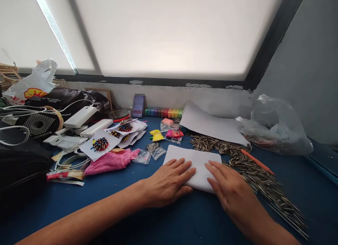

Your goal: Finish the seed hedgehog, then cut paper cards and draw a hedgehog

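The person's left hand lies flat on the left part of a white rectangular paper, its grip open; the right hand rests on the right part, its grip also open. The paper lies on a dark blue counter. Striped black-and-white seeds spread along its far and right sides, near a slim orange stick. Fuzzy pink cloth lies left.

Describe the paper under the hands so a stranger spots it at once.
On the blue table, a heap of striped seeds spreads along the right. Left of it lies the white paper, the left hand and right hand on it, unlike the larger sheet behind.
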`<act>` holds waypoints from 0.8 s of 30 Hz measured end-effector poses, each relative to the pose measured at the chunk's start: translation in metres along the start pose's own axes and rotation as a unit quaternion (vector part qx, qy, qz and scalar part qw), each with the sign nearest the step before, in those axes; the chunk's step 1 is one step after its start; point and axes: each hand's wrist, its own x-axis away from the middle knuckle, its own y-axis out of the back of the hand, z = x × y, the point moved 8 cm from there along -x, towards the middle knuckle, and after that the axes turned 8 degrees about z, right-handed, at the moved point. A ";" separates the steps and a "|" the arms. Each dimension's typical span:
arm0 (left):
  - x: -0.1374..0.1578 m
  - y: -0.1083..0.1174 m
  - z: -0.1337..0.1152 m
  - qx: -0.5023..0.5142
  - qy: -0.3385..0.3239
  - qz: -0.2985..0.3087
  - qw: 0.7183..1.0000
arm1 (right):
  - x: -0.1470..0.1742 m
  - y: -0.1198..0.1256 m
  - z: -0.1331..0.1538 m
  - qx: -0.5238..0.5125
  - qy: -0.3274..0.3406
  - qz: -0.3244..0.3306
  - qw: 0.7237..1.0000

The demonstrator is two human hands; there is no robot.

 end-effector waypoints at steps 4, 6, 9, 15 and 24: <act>-0.001 0.002 -0.003 -0.015 -0.014 -0.002 1.000 | -0.026 -0.009 -0.044 0.004 -0.094 0.019 0.995; -0.001 0.003 -0.005 -0.021 -0.014 0.003 1.000 | -0.038 -0.016 -0.054 0.000 -0.104 0.025 0.994; 0.000 0.003 -0.006 -0.024 -0.007 -0.002 1.000 | -0.047 -0.024 -0.058 -0.016 -0.108 0.028 0.994; 0.004 0.000 -0.007 -0.014 0.005 -0.011 1.000 | -0.047 -0.007 -0.059 -0.098 -0.121 0.022 0.988; 0.001 0.092 -0.008 -0.037 0.026 -0.209 0.977 | -0.033 0.037 -0.047 -0.453 -0.176 -0.013 0.874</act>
